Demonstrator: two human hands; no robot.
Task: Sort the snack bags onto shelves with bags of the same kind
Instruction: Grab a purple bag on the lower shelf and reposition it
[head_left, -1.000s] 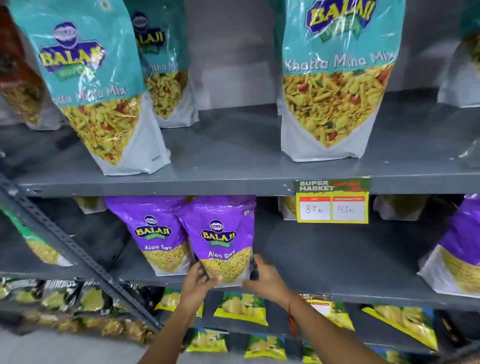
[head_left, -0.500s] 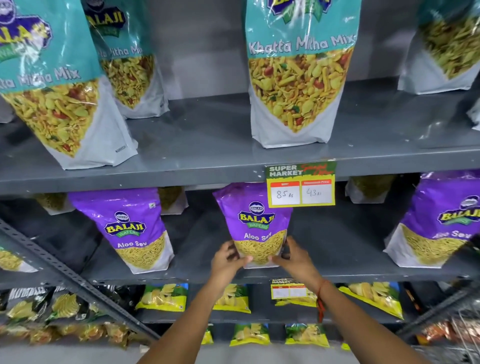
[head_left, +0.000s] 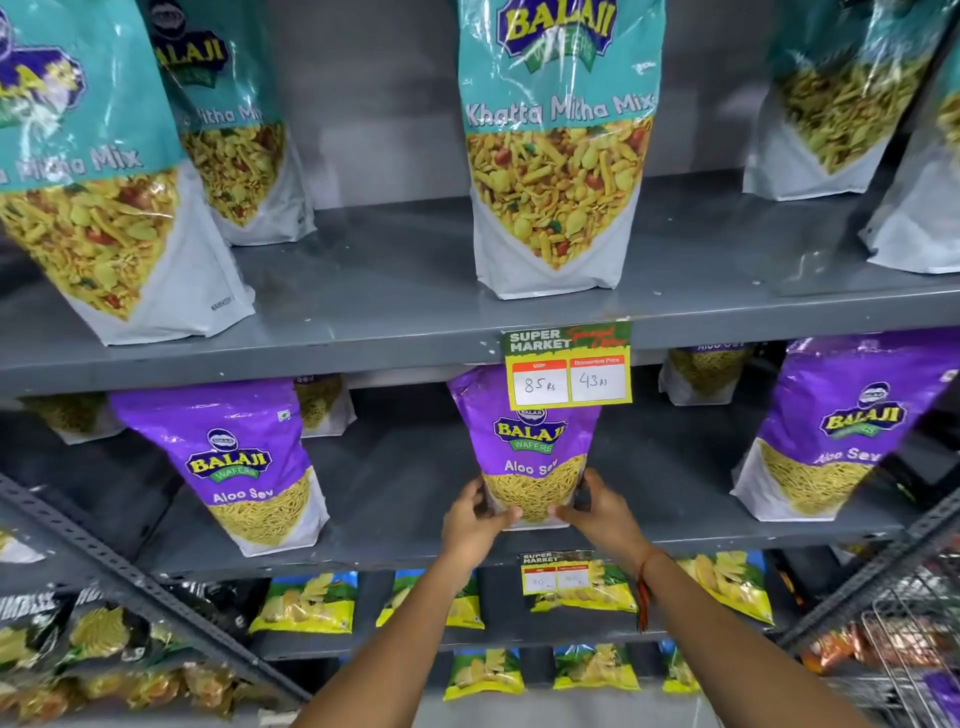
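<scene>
On middle shelf (head_left: 415, 551), hands gripping "Aloo Sev" bag (head_left: 527, 452)

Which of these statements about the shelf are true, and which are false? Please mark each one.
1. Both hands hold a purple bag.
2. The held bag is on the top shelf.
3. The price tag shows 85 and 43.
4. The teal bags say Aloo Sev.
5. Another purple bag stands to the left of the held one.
1. True. The left hand and right hand grip the purple Aloo Sev bag at its lower corners.
2. False. It is on the middle shelf, below the teal bags.
3. True. The price tag reads 85 and 43.
4. False. The teal bag says Khatta Mitha Mix.
5. True. A second purple bag stands there, apart from it.
</scene>
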